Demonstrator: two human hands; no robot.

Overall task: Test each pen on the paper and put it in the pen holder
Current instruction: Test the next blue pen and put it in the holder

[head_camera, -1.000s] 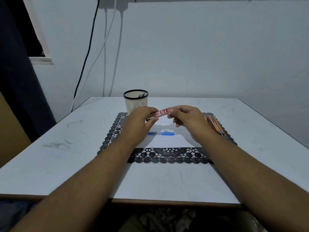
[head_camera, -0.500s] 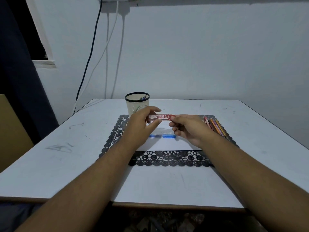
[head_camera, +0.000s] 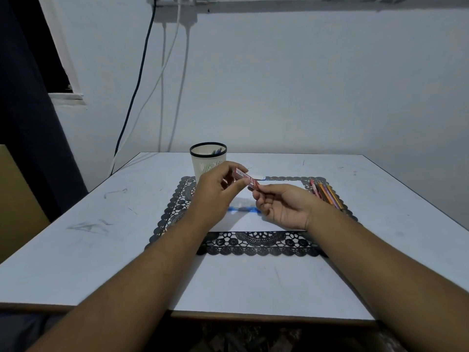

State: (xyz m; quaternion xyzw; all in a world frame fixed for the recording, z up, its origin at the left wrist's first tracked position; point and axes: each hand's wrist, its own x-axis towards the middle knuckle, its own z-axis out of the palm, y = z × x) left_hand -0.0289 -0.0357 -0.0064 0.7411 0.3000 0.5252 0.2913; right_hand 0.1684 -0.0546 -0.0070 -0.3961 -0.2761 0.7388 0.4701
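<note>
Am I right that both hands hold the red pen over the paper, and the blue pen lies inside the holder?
Not quite. In the head view the blue pen lies flat on the white paper sheet, not in the cream mesh pen holder. Both the left hand and right hand do hold the red pen.

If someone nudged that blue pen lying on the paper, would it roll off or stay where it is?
The blue pen looks slim and round, lying flat on the smooth paper, so a sideways nudge would probably roll it. It seems light, so it should move easily. The lacy black mat around the paper might slow it.
</note>
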